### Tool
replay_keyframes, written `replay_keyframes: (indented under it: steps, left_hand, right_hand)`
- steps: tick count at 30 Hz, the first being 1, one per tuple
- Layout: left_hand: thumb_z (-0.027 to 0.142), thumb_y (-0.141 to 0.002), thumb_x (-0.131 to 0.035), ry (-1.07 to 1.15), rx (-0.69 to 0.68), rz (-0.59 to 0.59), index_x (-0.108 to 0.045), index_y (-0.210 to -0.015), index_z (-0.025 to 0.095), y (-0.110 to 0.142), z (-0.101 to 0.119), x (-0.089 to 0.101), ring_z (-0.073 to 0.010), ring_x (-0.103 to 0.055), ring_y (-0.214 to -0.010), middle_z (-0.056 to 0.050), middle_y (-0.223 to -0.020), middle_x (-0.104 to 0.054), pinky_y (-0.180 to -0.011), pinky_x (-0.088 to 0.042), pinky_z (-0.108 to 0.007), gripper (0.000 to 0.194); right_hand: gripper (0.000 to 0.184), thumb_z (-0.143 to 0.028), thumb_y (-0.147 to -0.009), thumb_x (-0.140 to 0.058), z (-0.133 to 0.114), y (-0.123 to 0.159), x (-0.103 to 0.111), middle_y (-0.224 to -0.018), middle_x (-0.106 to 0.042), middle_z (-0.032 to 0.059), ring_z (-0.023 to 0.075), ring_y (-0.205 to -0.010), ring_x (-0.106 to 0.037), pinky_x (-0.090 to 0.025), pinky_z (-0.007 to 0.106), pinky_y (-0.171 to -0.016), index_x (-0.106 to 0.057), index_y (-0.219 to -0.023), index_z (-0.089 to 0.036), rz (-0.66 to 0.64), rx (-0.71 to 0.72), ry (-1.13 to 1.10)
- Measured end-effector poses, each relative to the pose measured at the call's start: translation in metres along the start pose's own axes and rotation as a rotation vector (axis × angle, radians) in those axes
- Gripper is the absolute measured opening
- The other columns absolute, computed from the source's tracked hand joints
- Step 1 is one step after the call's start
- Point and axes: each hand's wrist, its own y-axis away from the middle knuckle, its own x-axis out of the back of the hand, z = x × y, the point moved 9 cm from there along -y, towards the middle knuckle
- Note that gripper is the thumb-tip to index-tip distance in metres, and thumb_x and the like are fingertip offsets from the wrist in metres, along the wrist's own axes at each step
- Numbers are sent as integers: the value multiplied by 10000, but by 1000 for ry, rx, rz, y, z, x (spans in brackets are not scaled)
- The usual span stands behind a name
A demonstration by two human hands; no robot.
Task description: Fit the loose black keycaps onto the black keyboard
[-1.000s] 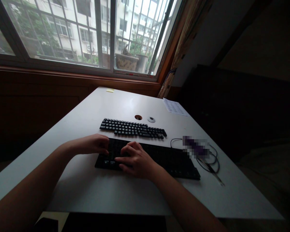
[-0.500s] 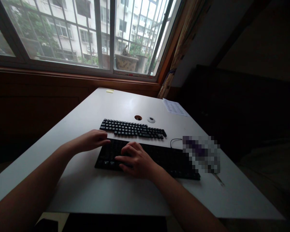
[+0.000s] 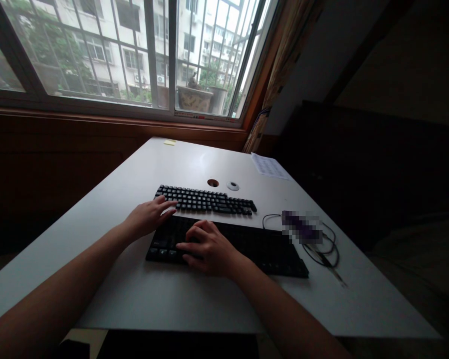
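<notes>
A black keyboard (image 3: 264, 249) lies on the white table, with some keycaps fitted at its near left corner and much of its dark top without visible caps. Behind it, loose black keycaps (image 3: 209, 202) are laid out in keyboard-like rows. My left hand (image 3: 147, 217) is open over the left end of these rows, fingers stretched towards the nearest caps; whether they touch is unclear. Resting on the left half of the keyboard is my right hand (image 3: 211, 252), its fingers bent and apart, with no held thing visible. It hides the keys beneath it.
A cable (image 3: 336, 252) coils at the right beside a purple thing blurred by pixelation (image 3: 302, 227). Past the keycaps are a round hole (image 3: 213, 183) in the tabletop and a white ring (image 3: 232, 186). Printed paper (image 3: 270, 166) and a yellow note (image 3: 169, 142) lie at the far edge.
My left hand has moved from the keyboard's left end, away from me and to the right, to the keycap rows, and its fingers have spread. My right hand has stayed in place.
</notes>
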Motion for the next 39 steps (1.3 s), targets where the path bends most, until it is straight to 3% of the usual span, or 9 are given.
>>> replay_keyframes:
  steps: [11, 39]
  left_hand:
    - [530, -1032, -326, -117, 39, -93, -520, -1454, 379, -1, -4, -13, -223, -692, -924, -76, -1236, -558, -790, -529, -320, 488]
    - [530, -1020, -358, -64, 0, -34, -660, -1275, 316, 1, -6, -3, -235, -687, -929, -67, -1188, -605, -783, -533, -336, 450]
  right_hand:
    - [283, -378, -955, -626, -1, 0, 2, -1108, -642, 74, 258, -1122, -493, -442, 458, -1002, -730, -1185, -252, 34, 19, -6]
    - [240, -329, -937, -643, -1, -1, 4, -1054, -651, 69, 233, -1026, -537, -488, 423, -933, -744, -1135, -240, 66, 30, -19]
